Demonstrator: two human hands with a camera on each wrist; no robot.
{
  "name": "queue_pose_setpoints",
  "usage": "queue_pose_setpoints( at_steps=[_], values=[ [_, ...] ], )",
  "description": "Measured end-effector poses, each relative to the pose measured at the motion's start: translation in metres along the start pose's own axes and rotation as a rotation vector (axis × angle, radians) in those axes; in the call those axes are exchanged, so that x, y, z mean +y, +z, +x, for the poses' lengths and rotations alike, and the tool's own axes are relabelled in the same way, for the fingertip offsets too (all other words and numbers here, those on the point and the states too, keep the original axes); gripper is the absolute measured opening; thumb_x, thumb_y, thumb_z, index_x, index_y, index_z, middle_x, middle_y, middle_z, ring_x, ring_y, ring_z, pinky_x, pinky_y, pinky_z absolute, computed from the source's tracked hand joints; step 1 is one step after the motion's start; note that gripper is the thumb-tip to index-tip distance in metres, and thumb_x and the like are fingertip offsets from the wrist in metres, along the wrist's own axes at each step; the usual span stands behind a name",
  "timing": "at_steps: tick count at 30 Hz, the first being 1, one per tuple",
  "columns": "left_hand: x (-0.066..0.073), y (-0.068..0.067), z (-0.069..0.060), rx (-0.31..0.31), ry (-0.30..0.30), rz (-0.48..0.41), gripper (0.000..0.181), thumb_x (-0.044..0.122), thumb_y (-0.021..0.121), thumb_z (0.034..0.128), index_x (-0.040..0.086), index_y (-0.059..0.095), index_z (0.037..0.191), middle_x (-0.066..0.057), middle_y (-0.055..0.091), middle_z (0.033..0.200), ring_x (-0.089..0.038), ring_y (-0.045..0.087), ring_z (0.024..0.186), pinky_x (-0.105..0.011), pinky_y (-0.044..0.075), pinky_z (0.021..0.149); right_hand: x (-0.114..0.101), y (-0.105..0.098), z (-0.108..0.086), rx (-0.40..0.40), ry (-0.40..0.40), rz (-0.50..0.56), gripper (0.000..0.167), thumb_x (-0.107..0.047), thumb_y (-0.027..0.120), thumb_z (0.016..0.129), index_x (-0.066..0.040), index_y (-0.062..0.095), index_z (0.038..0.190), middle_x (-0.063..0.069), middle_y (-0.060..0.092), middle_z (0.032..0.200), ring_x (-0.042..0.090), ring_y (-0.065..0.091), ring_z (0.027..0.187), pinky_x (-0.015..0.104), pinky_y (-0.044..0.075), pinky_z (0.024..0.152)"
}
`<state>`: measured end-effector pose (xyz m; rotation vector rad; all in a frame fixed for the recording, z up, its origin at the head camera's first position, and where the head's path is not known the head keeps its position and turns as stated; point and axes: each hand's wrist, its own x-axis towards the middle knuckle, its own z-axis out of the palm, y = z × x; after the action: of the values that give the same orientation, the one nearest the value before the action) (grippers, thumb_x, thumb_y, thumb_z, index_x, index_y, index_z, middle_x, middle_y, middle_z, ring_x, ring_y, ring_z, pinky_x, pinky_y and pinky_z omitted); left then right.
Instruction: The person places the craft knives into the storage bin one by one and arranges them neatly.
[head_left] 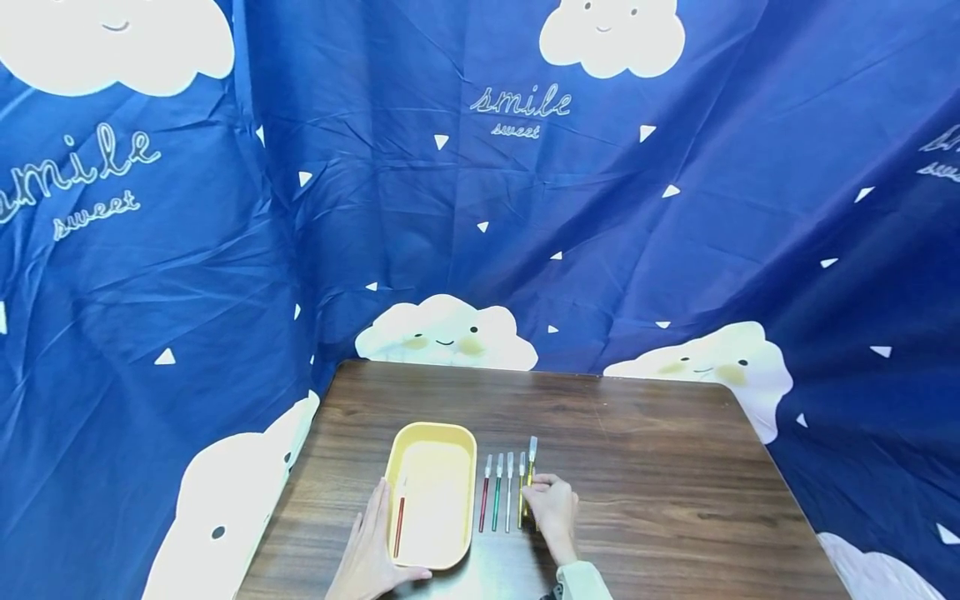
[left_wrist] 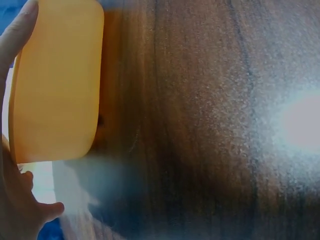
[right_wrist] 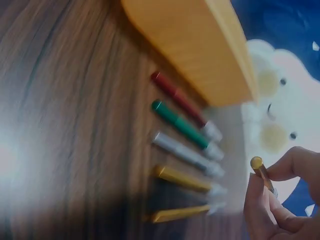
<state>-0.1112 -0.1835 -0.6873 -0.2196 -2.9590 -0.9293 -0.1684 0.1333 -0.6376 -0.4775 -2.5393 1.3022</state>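
Observation:
My right hand (head_left: 555, 510) pinches a gold craft knife (right_wrist: 262, 171) with a clear cap, its capped end pointing away from me. Beside it on the table lie a red craft knife (head_left: 483, 504), a green one (head_left: 497, 502), a silver one (head_left: 509, 500) and two more gold ones, including this gold craft knife (right_wrist: 185, 178). At left, my left hand (head_left: 369, 550) rests against a yellow tray (head_left: 474, 492), fingers straight along its left side and thumb at its near edge. Inside the tray lies a red craft knife (head_left: 400, 525).
The brown wooden table (head_left: 660, 475) has rounded far corners. Behind it and at both sides hangs a blue curtain (head_left: 420, 208) with white clouds and lettering. In the left wrist view, bright light glares off the tabletop.

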Motion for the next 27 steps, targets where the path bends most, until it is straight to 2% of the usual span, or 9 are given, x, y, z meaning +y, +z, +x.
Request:
queue_pose_setpoints(
  at_steps=[10, 16, 27],
  values=[
    [-0.003, -0.006, -0.001, 0.005, 0.024, -0.048, 0.158, 0.080, 0.089, 0.0557, 0.006, 0.009, 0.170, -0.022, 0.018, 0.174, -0.048, 0.023, 0.156, -0.079, 0.024, 0.115, -0.040, 0.015, -0.021, -0.083, -0.006, 0.050, 0.018, -0.012, 0.079, 0.070, -0.009, 0.080, 0.088, -0.004, 0.075, 0.071, 0.018, 0.070, 0.070, 0.037, 0.056, 0.071],
    [-0.003, -0.005, -0.003, 0.013, 0.042, 0.004, 0.156, 0.083, 0.086, 0.0575, 0.004, 0.010, 0.169, -0.021, 0.017, 0.174, -0.048, 0.022, 0.156, -0.080, 0.023, 0.114, -0.056, 0.032, -0.035, -0.160, -0.026, 0.090, 0.019, -0.007, 0.077, 0.068, -0.009, 0.078, 0.087, -0.006, 0.072, 0.068, 0.009, 0.065, 0.062, 0.031, 0.055, 0.066],
    [-0.004, -0.002, -0.003, 0.077, 0.105, 0.084, 0.153, 0.087, 0.082, 0.0585, 0.001, 0.016, 0.168, -0.022, 0.022, 0.172, -0.051, 0.027, 0.152, -0.083, 0.025, 0.110, -0.070, 0.067, -0.058, -0.259, -0.104, 0.133, 0.017, -0.001, 0.077, 0.068, -0.007, 0.075, 0.084, -0.006, 0.071, 0.067, 0.007, 0.062, 0.061, 0.026, 0.053, 0.059]
  ],
)
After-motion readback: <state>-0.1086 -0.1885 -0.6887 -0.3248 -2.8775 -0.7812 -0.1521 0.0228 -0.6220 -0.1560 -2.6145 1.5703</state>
